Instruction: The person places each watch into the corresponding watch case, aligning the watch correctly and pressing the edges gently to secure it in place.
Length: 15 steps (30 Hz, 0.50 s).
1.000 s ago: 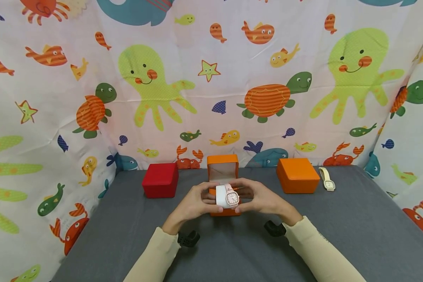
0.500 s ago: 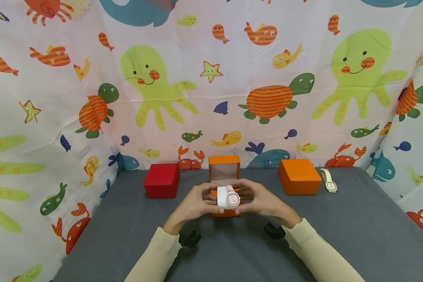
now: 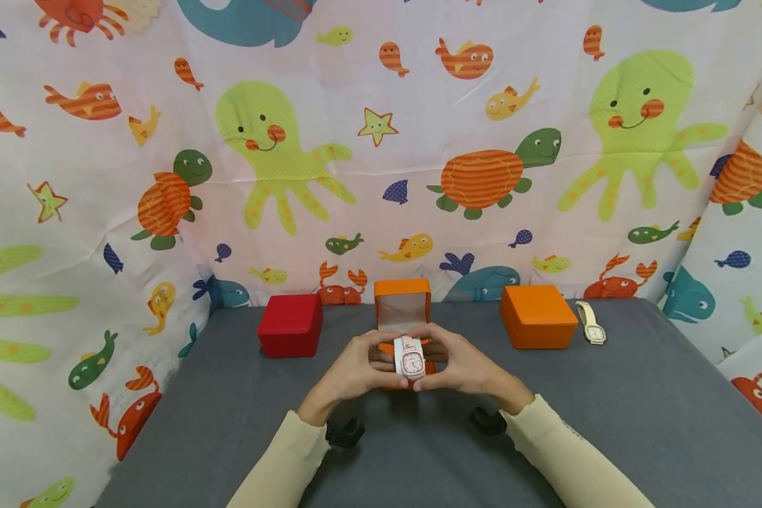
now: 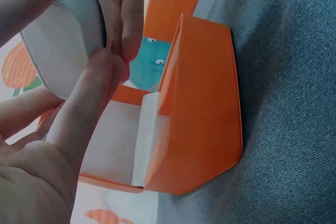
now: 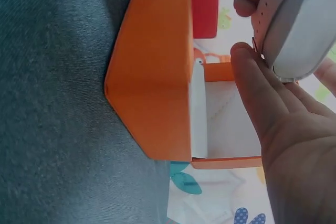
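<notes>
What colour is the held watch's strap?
The strap is pale pink, best seen in the head view.

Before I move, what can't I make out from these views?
1. Insides of the red box and closed orange box: head view, lids shut.
2. Floor of the open orange box: head view, hidden by the left hand, right hand and white cushion; wrist views, its front wall.
3. Exact time on the pink watch: head view, too small; wrist views, face turned away.
4. Time on the cream watch: head view, too small.

Open orange box (image 3: 403, 287) with pale lining; red box (image 3: 289, 325) left of it; pale pink watch (image 3: 413, 363) before it; white sea-creature-patterned cloth (image 3: 390, 164) behind it.
</notes>
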Tool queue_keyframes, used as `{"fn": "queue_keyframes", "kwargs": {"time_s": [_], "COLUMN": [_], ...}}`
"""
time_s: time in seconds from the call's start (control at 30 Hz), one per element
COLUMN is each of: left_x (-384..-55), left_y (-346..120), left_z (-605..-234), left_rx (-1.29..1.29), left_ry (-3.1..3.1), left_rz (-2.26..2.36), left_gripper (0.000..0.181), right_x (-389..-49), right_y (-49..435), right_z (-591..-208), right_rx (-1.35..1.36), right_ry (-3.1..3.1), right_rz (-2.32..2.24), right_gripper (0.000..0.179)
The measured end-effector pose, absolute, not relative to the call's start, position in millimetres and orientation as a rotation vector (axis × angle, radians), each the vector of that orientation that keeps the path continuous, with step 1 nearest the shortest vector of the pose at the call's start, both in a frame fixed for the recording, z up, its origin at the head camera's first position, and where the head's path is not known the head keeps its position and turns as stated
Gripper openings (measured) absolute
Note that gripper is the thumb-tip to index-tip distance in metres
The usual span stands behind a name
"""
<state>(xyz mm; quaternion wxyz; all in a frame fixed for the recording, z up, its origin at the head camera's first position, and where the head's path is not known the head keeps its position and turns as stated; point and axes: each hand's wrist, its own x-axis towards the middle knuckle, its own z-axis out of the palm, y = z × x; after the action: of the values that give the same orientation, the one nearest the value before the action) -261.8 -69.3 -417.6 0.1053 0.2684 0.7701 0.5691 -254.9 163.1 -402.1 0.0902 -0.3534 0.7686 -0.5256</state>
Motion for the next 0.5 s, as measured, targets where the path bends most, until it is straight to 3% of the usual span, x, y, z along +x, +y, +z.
{"fn": "queue_keyframes", "kwargs": {"time_s": [0.2, 0.5], "left_x": [-259.0, -260.4], "left_y": [-63.9, -65.2], "left_z": [-416.6, -419.1], "left_rx": [0.796, 0.784], "left_ry": [2.309, 2.347], "left_rz": [1.679, 1.662], "left_gripper": [0.065, 0.068], "right_x": [-265.5, -263.5], "right_y": [164.1, 164.0], "right_z": [-422.0, -417.0], "right_rx": [-1.03, -1.057], "right_ry": [2.369, 2.521], "right_rz": [-1.535, -1.397], "right_gripper": [0.071, 0.073]}}
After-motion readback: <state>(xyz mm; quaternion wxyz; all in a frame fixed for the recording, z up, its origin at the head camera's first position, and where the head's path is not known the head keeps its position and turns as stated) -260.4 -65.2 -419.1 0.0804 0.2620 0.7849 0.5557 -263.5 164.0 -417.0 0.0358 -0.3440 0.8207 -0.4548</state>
